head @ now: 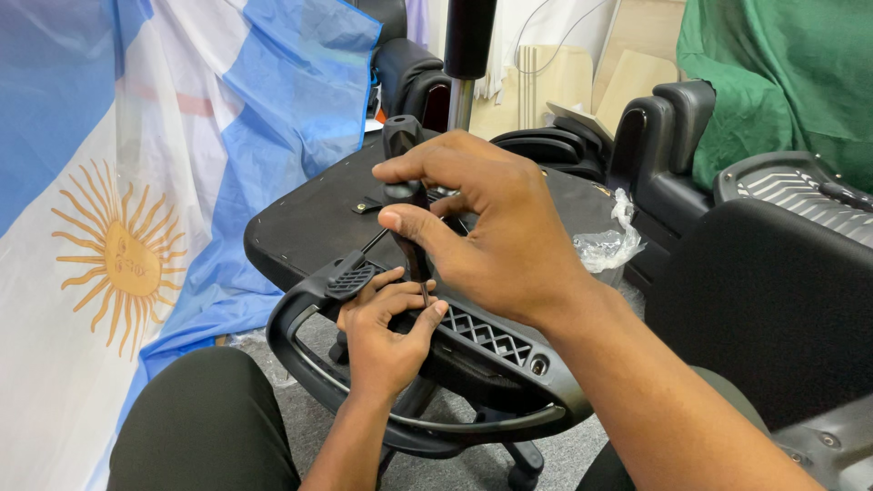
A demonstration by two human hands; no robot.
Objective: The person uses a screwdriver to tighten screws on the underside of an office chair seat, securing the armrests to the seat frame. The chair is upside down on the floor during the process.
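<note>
1. Black-handled screwdriver with a thin metal shaft (pixel 406 195) stands near upright, tip down at the curved black plastic armrest bracket (pixel 491 341) on the near edge of the upturned black chair seat base (pixel 309 218).
2. Right hand (pixel 491 223) is clenched round the screwdriver handle, thumb across the front.
3. Left hand (pixel 382 332) pinches the shaft low down, fingertips on the bracket beside the ribbed black pad (pixel 350 277).
4. Bracket has a lattice grille (pixel 486 335) just right of the left hand.
5. Crumpled clear plastic bag (pixel 607 241) sits at the seat base's right edge.
6. Chrome gas-lift column (pixel 462 100) rises from its far edge.
7. Blue-and-white flag with a yellow sun (pixel 127 182) hangs left; green cloth (pixel 782 82) far right.
</note>
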